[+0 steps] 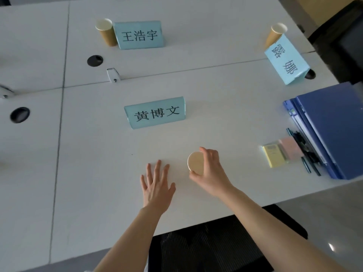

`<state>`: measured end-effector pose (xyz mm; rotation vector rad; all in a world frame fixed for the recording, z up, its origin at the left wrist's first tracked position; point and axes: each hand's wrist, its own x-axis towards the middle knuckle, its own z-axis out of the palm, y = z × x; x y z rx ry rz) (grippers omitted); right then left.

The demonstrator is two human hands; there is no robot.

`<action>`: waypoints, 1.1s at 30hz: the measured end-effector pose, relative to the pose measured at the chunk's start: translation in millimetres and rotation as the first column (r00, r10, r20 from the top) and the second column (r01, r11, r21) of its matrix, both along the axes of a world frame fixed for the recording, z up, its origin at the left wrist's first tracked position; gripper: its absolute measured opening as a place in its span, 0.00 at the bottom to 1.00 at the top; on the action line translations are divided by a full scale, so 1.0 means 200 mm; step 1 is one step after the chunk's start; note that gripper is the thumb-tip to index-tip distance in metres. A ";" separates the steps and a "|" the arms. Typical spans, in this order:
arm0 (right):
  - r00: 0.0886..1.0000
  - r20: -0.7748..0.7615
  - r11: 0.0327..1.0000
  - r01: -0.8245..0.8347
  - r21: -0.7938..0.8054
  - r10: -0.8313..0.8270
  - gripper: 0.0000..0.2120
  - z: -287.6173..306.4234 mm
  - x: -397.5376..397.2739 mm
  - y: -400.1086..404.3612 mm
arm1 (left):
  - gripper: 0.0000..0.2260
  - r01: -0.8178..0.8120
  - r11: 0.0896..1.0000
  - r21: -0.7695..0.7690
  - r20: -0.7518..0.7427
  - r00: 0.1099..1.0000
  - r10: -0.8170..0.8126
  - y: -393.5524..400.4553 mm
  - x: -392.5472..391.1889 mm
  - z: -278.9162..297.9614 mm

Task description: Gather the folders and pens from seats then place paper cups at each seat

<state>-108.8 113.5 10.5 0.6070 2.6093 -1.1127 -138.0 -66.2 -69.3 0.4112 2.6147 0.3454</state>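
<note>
Paper cup (pixel 196 163), seen from above, stood on white table (pixel 98 154) at 6 o'clock of the nearest name card (pixel 155 112); right hand (pixel 211 171) gripped its rim, fingers curled round it. Left hand (pixel 157 185) lay at the cup's 9 o'clock, fingers straight and spread. Blue folders (pixel 332 126) were stacked at 3 o'clock, pens (pixel 306 152) beside them.

Hidden and cut-off parts at the near seat

The right hand (pixel 211 169) covers the side of the paper cup (pixel 196 161). The stack of blue folders (pixel 334 130) runs out at the right edge and hides part of the pens (pixel 306 152).
</note>
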 end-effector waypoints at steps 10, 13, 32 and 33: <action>0.990 -0.122 0.996 0.075 0.053 -0.068 0.39 0.07 -0.52 0.36 | 0.35 -0.046 0.999 -0.014 0.048 0.998 0.047 0.23 -0.32 -0.04; 0.987 -0.143 0.996 0.076 0.051 -0.068 0.40 0.05 -0.71 0.44 | 0.39 -0.021 0.994 -0.103 0.063 0.998 0.027 0.26 -0.31 -0.09; 0.991 -0.124 0.999 -0.046 -0.029 0.042 0.44 -0.10 -0.99 0.51 | 0.40 -0.053 0.985 -0.163 -0.034 0.998 0.048 0.27 -0.28 -0.16; 0.992 -0.125 0.998 -0.035 -0.044 0.030 0.45 -0.10 -0.98 0.52 | 0.40 -0.054 0.985 -0.164 -0.035 0.998 0.049 0.27 -0.28 -0.16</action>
